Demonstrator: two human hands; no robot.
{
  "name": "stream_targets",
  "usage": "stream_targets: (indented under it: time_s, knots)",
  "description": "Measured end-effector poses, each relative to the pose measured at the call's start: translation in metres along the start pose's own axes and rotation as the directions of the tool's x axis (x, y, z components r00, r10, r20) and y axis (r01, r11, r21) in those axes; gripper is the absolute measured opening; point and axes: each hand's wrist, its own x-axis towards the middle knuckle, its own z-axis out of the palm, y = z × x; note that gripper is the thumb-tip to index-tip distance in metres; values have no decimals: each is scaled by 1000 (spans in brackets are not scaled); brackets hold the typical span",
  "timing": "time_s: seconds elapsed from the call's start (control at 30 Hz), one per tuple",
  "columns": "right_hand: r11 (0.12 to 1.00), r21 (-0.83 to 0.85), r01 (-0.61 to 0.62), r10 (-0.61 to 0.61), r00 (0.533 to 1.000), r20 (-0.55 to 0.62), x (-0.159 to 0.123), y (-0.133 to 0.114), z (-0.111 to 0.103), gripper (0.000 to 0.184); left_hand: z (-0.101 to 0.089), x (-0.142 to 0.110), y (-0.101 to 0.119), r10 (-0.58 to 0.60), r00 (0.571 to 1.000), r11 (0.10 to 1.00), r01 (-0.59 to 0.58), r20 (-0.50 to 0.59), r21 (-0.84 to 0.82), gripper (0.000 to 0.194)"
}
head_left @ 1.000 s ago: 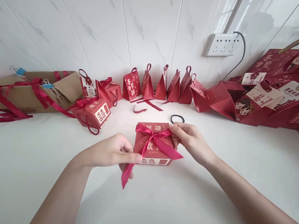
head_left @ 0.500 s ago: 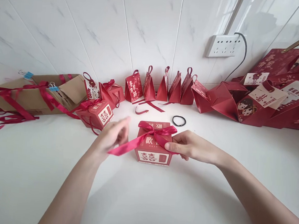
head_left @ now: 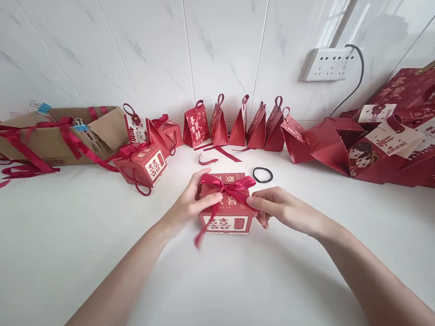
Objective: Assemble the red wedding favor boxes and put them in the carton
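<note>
Left hand (head_left: 190, 201), left of box (head_left: 222, 224): thumb over top, spread from fingers. Right hand (head_left: 284, 211), right of box: fingers curled, thumb extended.

Red box (head_left: 232, 213), upright, ribbon bow (head_left: 224, 188) atop (1 tail (head_left: 208, 222) dangling)

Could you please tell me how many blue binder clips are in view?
2: one clip at the back of the cardboard box, another clip at its front; others may be hidden.

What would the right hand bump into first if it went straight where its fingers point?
The middle box, most likely: the right hand points at its side. The fingers seem to touch the ribbon there, so there may be no gap.
</note>
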Motion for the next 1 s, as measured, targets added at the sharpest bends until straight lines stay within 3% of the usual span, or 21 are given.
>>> stream_targets:
  time_s: [0.1, 0.17, 0.2, 0.27, 0.3, 0.33, 0.37, 0.47, 0.53, 0.67, 0.8, 0.93, 1.0]
  knots:
    - [999, 38, 6, -3, 996, -90, 2, -1, 2, 42, 1, -1, -2, 9, 1000, 1000, -9, -7, -1, 61]
    - [999, -33, -24, 16, 972, -236, 3, 0, 4, 39, 3, -2, -4, 14, 999, 1000, -14, -31, 1, 59]
    - [995, -97, -32, -5, 933, -359, 3, 0, 7, 36, 4, -3, -6, 20, 999, 1000, -20, -44, 1, 59]
    - [967, -254, -3, -159, 774, -613, -1, -1, 14, 30, 7, -4, -8, 35, 997, 999, -35, -71, -2, 59]
    - [945, -325, 34, -259, 686, -680, -4, -3, 18, 29, 8, -4, -9, 44, 995, 999, -45, -85, -6, 59]
    - [923, -377, 83, -337, 649, -682, -8, -5, 23, 29, 9, -5, -10, 54, 994, 998, -54, -98, -7, 58]
    - [906, -404, 128, -377, 681, -628, -12, -8, 29, 32, 10, -5, -11, 63, 992, 998, -64, -109, -8, 58]
    - [916, -380, 131, -247, 930, -273, -20, -15, 44, 43, 12, -6, -12, 89, 989, 996, -90, -121, -7, 56]
    - [932, -349, 96, -140, 985, -103, -20, -16, 52, 40, 12, -6, -11, 104, 989, 994, -106, -108, -13, 56]
    - [980, -141, 143, -140, 990, 35, -13, -11, 57, 27, 12, -5, -11, 85, 991, 994, -92, -106, -57, 55]
    - [991, -36, 129, -121, 977, 176, -10, -7, 51, 31, 12, -4, -10, 75, 986, 996, -81, -149, -35, 55]
    - [998, -7, -68, 65, 924, 377, -16, -10, 31, 47, 13, -6, -8, 79, 984, 996, -83, -158, -18, 55]
    - [989, -20, -147, 142, 905, 400, -19, -10, 16, 63, 13, -7, -7, 83, 988, 995, -89, -134, -38, 56]
